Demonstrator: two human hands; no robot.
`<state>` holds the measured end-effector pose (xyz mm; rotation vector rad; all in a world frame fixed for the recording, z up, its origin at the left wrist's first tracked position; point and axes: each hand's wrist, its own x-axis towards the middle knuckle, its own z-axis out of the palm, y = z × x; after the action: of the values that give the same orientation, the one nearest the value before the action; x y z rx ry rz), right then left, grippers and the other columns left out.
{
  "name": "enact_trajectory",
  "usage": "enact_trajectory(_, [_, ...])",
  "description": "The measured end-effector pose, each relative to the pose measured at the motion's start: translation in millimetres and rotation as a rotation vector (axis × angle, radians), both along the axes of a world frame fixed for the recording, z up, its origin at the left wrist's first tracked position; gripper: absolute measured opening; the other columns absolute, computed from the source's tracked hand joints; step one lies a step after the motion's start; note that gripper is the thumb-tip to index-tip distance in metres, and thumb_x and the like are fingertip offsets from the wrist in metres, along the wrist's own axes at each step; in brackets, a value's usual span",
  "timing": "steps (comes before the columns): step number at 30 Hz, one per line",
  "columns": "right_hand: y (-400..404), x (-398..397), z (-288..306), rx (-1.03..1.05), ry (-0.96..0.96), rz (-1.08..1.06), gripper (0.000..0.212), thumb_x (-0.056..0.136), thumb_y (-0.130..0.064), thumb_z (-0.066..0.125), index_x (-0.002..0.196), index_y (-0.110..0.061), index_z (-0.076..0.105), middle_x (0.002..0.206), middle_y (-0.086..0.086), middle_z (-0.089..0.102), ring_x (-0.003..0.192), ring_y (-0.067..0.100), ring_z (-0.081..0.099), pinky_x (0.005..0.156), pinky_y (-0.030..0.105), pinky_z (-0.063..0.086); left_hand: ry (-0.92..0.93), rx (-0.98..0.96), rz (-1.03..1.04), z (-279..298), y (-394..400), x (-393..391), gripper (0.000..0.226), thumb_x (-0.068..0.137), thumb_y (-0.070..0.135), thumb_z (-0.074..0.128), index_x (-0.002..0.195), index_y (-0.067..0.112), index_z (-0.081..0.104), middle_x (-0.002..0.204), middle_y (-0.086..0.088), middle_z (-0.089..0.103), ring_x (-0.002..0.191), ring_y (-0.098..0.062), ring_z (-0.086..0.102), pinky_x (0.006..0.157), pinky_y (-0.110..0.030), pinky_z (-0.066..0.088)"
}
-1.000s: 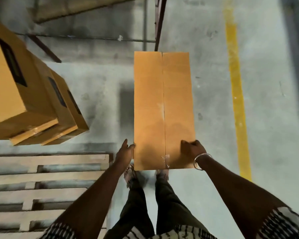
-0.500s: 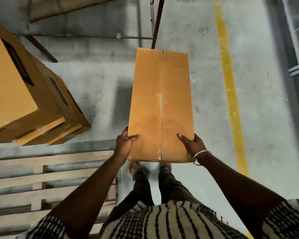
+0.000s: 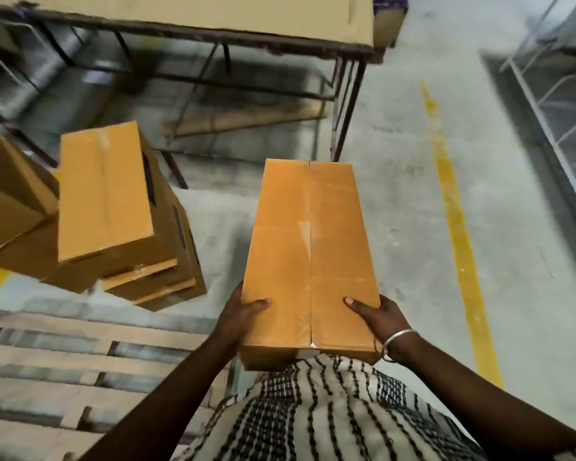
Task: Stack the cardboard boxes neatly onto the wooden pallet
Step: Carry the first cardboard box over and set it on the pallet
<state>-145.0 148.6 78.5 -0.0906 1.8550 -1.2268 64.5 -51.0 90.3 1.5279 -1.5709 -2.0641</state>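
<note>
Both hands, left hand [image 3: 243, 316] and right hand [image 3: 378, 316], grasp cardboard box [image 3: 308, 257]; wooden pallet [image 3: 80, 361] left, concrete floor [image 3: 396, 201] and yellow line [image 3: 459, 241] right.

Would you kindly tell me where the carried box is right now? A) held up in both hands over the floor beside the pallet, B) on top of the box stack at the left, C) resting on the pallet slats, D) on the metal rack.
A: the left hand and right hand grip the box at its near end, with the pallet off to the left.
</note>
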Motion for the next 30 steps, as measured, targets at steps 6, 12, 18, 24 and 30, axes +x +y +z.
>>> enact_trajectory(6, [4,-27,36,-0.079,0.071,0.256,0.081,0.055,-0.052,0.09,0.123,-0.015,0.065,0.111,0.001,0.073,0.097,0.021,0.071,0.088,0.041,0.057,0.026,-0.066,0.262,34,58,16,0.067,0.076,0.028,0.079,0.136,0.022,0.05,0.124,-0.003,0.064,0.111,-0.026,0.061,0.097,-0.044,0.05])
enact_trajectory(12, [7,-16,56,-0.146,0.117,0.519,0.071,0.052,-0.06,0.089,0.109,-0.026,0.066,0.104,-0.008,0.073,0.097,0.017,0.069,0.091,0.041,0.055,0.103,-0.063,0.539,62,135,55,0.055,0.083,0.013,0.074,0.132,0.022,0.05,0.12,-0.006,0.066,0.109,-0.028,0.064,0.097,-0.048,0.051])
enact_trajectory(18, [9,55,65,-0.126,0.107,0.804,0.081,0.036,-0.071,0.087,0.097,-0.02,0.073,0.091,-0.008,0.077,0.089,0.017,0.073,0.088,0.042,0.057,0.072,-0.086,0.826,73,214,135,0.053,0.084,0.011,0.072,0.131,0.022,0.049,0.119,-0.005,0.066,0.108,-0.024,0.063,0.093,-0.04,0.052])
enact_trajectory(24, [9,159,69,-0.155,0.103,1.087,0.089,0.037,-0.072,0.085,0.105,-0.017,0.072,0.094,-0.007,0.076,0.087,0.016,0.073,0.081,0.034,0.058,0.038,-0.064,1.081,77,291,225,0.065,0.071,0.025,0.079,0.131,0.027,0.052,0.114,-0.001,0.07,0.103,-0.025,0.067,0.091,-0.044,0.054])
enact_trajectory(30, [21,284,55,-0.097,0.126,1.289,0.048,0.067,-0.047,0.086,0.103,-0.021,0.069,0.099,-0.003,0.074,0.09,0.021,0.071,0.087,0.042,0.057,0.047,-0.038,1.272,68,361,330,0.076,0.062,0.034,0.079,0.133,0.029,0.052,0.118,-0.001,0.069,0.104,-0.025,0.068,0.094,-0.048,0.054])
